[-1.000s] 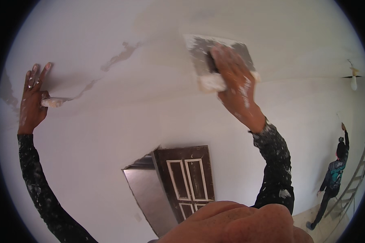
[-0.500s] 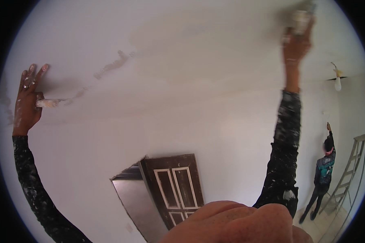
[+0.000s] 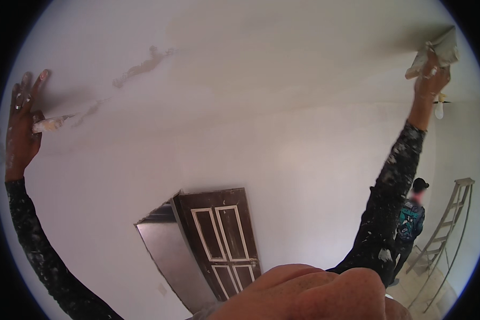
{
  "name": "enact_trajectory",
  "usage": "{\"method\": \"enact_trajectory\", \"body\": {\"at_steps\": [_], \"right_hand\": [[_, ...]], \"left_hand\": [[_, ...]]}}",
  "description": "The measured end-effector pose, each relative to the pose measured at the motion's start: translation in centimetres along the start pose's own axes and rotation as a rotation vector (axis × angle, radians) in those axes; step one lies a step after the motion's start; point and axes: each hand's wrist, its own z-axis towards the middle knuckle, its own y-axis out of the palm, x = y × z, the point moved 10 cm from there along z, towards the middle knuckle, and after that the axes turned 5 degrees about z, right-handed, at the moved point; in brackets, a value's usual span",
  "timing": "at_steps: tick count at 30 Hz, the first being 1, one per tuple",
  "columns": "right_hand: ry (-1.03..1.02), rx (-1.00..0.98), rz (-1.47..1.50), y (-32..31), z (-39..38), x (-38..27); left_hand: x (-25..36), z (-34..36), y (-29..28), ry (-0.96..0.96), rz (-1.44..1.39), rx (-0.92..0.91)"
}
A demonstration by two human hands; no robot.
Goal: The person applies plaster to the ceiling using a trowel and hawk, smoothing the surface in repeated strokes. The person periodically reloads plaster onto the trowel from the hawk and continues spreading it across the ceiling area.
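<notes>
My right hand is raised at the upper right, fingers wrapped round a plastering trowel whose flat blade is tilted against the ceiling. At the far left my left hand is raised with several fingers stretched against the surface. Its thumb holds a putty knife with a pale, smeared handle; the thin end points right. Between the hands, a rough grey patch marks the white surface, beside a broad, damp-looking area. Both dark sleeves are spattered white.
Below stands a dark panelled door by a doorway. At the right, a person in dark clothes is partly hidden behind my right arm. A stepladder stands beyond, and a light bulb hangs near my right wrist.
My right hand has swept right and slightly down with the trowel. The left hand appears a little further left and holds the same putty knife. The other person's raised arm has come down.
</notes>
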Motion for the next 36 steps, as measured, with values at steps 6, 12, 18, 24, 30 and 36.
{"method": "enact_trajectory", "body": {"at_steps": [6, 12, 18, 24, 30, 36], "right_hand": [[0.159, -0.346, 0.306, 9.3, -10.3, -14.3], [0.703, -0.266, 0.568, 4.7, -17.7, -8.7], [0.026, -0.066, -0.190, -0.1, -6.8, -9.4], [0.245, -0.051, 0.237, 7.8, -7.6, -13.2], [0.440, -0.927, 1.588, 8.6, -25.1, -39.8], [0.658, -1.114, 1.875, -0.5, -27.9, -49.5]], "left_hand": [[1.0, 0.4, 0.1, 0.102, 0.131, 0.020], [1.7, 0.7, 0.4, 0.009, -0.113, 0.013], [0.7, 0.9, -1.8, 0.130, 0.116, 0.022], [-0.1, 0.3, -0.3, 0.248, 0.140, 0.084], [1.0, 0.2, -2.1, 0.108, -0.012, 0.078], [1.9, -15.1, 2.6, -0.172, -1.005, -0.277]]}}
